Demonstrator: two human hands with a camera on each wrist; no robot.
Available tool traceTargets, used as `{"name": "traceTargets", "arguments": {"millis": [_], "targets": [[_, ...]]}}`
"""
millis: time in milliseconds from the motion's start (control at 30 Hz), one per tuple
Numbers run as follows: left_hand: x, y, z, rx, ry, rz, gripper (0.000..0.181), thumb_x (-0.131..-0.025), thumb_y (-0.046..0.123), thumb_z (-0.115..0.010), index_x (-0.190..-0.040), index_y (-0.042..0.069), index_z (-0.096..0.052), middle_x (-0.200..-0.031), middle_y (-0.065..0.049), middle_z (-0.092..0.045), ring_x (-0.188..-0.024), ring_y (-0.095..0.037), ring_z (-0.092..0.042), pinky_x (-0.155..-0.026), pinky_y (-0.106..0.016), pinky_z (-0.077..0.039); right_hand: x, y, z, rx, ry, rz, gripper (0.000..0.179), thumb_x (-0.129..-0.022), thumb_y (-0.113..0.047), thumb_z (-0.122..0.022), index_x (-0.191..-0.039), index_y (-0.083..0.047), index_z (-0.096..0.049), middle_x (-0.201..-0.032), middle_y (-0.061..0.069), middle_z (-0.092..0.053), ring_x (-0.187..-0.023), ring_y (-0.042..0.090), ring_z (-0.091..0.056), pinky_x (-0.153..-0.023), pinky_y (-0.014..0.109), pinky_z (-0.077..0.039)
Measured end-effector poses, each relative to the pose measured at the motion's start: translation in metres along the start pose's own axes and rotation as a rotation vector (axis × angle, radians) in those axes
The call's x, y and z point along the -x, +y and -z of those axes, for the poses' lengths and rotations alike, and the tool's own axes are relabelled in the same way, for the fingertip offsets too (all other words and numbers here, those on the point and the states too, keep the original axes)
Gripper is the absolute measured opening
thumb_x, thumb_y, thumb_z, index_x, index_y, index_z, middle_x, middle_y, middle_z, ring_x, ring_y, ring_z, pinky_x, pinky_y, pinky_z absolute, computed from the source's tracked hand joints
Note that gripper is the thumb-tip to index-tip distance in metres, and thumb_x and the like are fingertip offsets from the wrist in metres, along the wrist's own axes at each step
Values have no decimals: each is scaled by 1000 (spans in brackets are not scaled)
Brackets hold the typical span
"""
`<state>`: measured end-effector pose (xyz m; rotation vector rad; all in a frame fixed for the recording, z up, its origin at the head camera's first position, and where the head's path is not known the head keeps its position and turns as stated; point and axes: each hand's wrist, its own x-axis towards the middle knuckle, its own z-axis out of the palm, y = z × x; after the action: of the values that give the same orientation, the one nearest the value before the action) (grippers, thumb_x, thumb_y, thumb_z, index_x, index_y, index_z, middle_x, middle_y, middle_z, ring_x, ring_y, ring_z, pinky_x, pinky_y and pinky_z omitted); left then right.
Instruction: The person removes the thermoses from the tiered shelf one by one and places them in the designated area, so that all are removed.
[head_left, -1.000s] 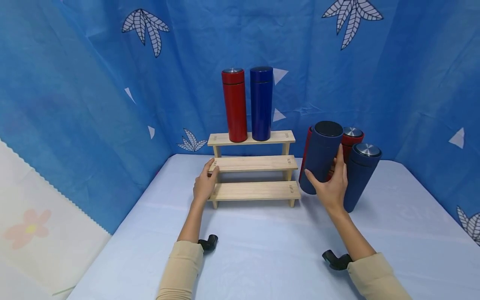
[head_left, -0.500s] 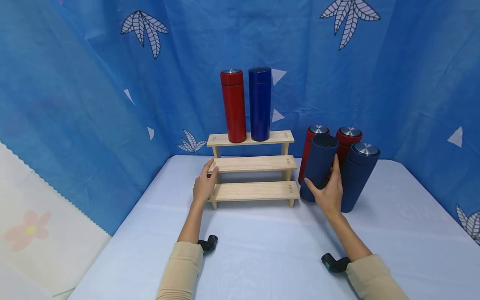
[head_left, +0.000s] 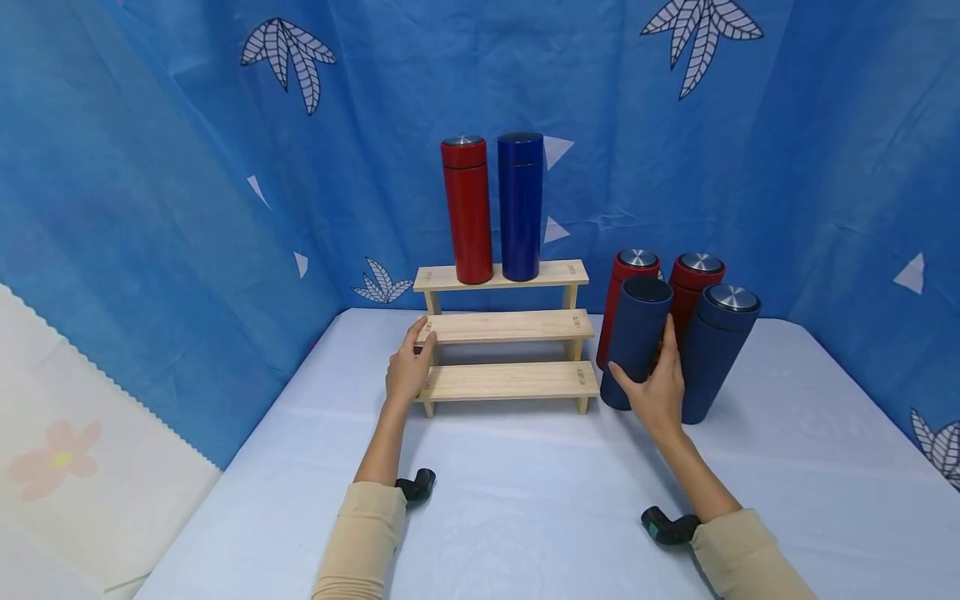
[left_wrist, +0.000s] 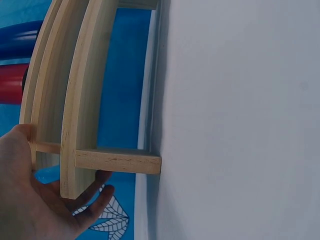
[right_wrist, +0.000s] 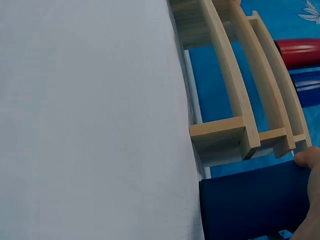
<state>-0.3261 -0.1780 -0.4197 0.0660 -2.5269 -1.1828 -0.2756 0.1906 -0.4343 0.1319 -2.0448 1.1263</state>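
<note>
My left hand (head_left: 407, 371) holds the left end of a three-tier wooden display stand (head_left: 510, 382). In the left wrist view the thumb lies on a tier and the fingers curl behind the side. My right hand (head_left: 660, 393) grips a navy vacuum flask with a black lid (head_left: 633, 337), thumb on its left and fingers on its right. The flask stands upright, its base at the white table near the stand's right end; in the right wrist view the navy flask (right_wrist: 252, 200) has its base at the tablecloth. On the top tier stand a red flask (head_left: 470, 218) and a glossy blue flask (head_left: 521, 218).
Close around the right hand stand a navy flask with a silver lid (head_left: 716, 354) and two red flasks, the left one (head_left: 612, 310) and the right one (head_left: 693, 287), partly hidden. A blue curtain (head_left: 390, 150) hangs behind the white table (head_left: 517, 500).
My right hand has lowered the navy flask and brought it slightly nearer, uncovering the left red flask's lid. My left hand stays on the stand.
</note>
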Motion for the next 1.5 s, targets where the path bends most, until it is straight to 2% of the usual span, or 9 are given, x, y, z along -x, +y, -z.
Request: {"name": "traceTargets", "arguments": {"millis": [167,633,833,933,1033,1200,1367,1500], "targets": [[-1,0,0,-2,-3,5,55,-91,62,-34,-141,40,-33,-107,-10,-63,-79,-27,-61,-59,-40,-44,0,0,0,2,-10,-9,106,-71,-12,-80,-149,-26,-9,-143,17,-30,-126,37,-37,-96,54,-32],[-2,-3,0,-7,-1,7,58,-92,61,-35,-142,33,-34,-111,-13,-62,-84,-30,-62,-61,-42,-45,1,-2,0,0,-8,-38,103,-72,-16,-79,-149,-28,-11,-145,13,-29,-124,36,-38,-95,54,-34],[0,-1,1,4,-7,11,56,-92,61,-35,-142,37,-33,-114,-13,-61,-87,-30,-62,-64,-43,-46,0,-5,0,-28,-11,-30,102,-74,-12,-77,-149,-25,-9,-148,13,-24,-130,34,-31,-101,53,-27],[1,1,1,15,-6,0,56,-92,60,-35,-142,35,-33,-115,-14,-60,-88,-31,-62,-66,-46,-46,-1,-9,0,-31,26,25,100,-75,-10,-75,-149,-19,-9,-143,16,-27,-128,33,-29,-102,53,-24],[2,1,2,19,-5,-2,57,-92,60,-34,-142,34,-34,-115,-14,-60,-87,-31,-62,-66,-47,-46,-5,-18,1,-6,116,119,94,-75,-10,-73,-147,-12,-13,-140,18,-29,-125,31,-28,-101,53,-22],[2,1,1,13,0,-3,57,-92,60,-35,-142,32,-35,-110,-13,-62,-84,-29,-62,-65,-45,-46,-11,-44,4,22,255,272,79,-76,-11,-67,-141,-5,-23,-144,13,-26,-127,27,-24,-102,49,-19],[1,1,1,10,2,-6,58,-92,60,-34,-142,32,-35,-107,-13,-63,-83,-28,-62,-64,-44,-46,-12,-71,-2,-33,284,393,65,-76,-7,-62,-133,-5,-32,-138,17,-33,-125,28,-28,-101,47,-23],[2,1,1,15,-4,-6,57,-92,60,-34,-142,34,-34,-109,-13,-62,-82,-28,-62,-63,-43,-46,-14,-82,-16,-71,253,448,57,-78,-9,-60,-129,-3,-37,-131,21,-40,-121,29,-35,-98,46,-27]]}}
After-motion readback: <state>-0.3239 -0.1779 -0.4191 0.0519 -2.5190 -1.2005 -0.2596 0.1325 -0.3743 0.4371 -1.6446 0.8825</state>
